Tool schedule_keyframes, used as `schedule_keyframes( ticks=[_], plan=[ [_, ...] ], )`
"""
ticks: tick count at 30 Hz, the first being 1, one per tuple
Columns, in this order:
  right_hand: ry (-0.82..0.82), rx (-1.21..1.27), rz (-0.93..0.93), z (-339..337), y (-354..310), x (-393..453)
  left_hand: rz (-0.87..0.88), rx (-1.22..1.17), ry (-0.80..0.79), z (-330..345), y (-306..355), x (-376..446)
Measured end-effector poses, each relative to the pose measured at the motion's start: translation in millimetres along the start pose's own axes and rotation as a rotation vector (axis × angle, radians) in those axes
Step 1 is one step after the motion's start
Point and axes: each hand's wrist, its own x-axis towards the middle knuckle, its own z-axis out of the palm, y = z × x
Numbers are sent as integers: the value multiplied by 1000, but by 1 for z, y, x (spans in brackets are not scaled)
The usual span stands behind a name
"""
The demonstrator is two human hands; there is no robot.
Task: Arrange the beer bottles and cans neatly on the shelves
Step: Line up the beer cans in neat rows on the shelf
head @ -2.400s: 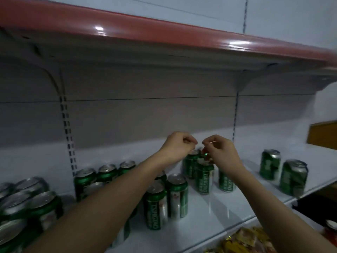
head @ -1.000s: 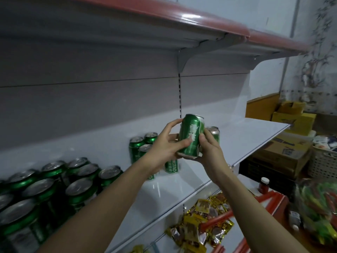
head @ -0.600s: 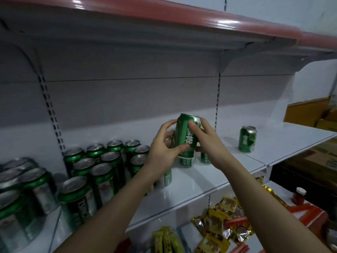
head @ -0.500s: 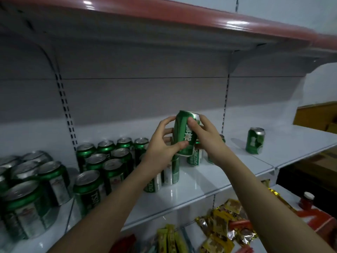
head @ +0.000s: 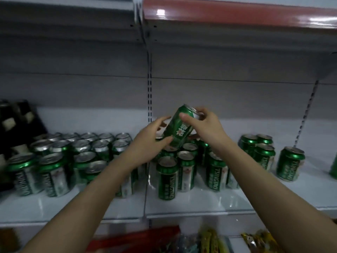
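Note:
Both my hands hold one green beer can (head: 179, 129), tilted with its top leaning right, above the white shelf (head: 200, 201). My left hand (head: 147, 141) grips its lower part, thumb under the base. My right hand (head: 204, 125) grips its upper part, thumb across the front and fingers at the top rim. Under the held can stands a cluster of upright green cans (head: 182, 170). A larger block of several cans (head: 69, 156) fills the shelf's left part. Three more cans (head: 262, 150) stand to the right, with a single can (head: 290, 164) beyond them.
Dark bottles (head: 16, 121) stand at the far left of the shelf. The red-edged upper shelf (head: 237, 15) hangs overhead. A slotted upright (head: 149, 88) splits the back panel. Snack packets (head: 209, 241) lie on the shelf below. Bare shelf shows at the right front.
The view has swung left, bringing the big can block and dark bottles into sight. The held can has tipped further over and sits lower, over the middle cluster, still in both hands.

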Motion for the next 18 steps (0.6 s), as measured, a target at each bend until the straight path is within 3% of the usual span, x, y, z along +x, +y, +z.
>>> schedule_keyframes(
  ticks=[5,7,13,18],
  plan=[
    [-34,11,-4,52,-11,26,-162,600,-262,-35,-59,-42],
    [-58,-17,-4,71,-13,38,-179,697,-296,-30,-66,-50],
    [-64,-87,-15,116,-4,67,-270,648,-291,-23,-66,-23],
    [-60,-163,-12,136,11,83,-248,532,-209,-19,-70,-23]
  ],
)
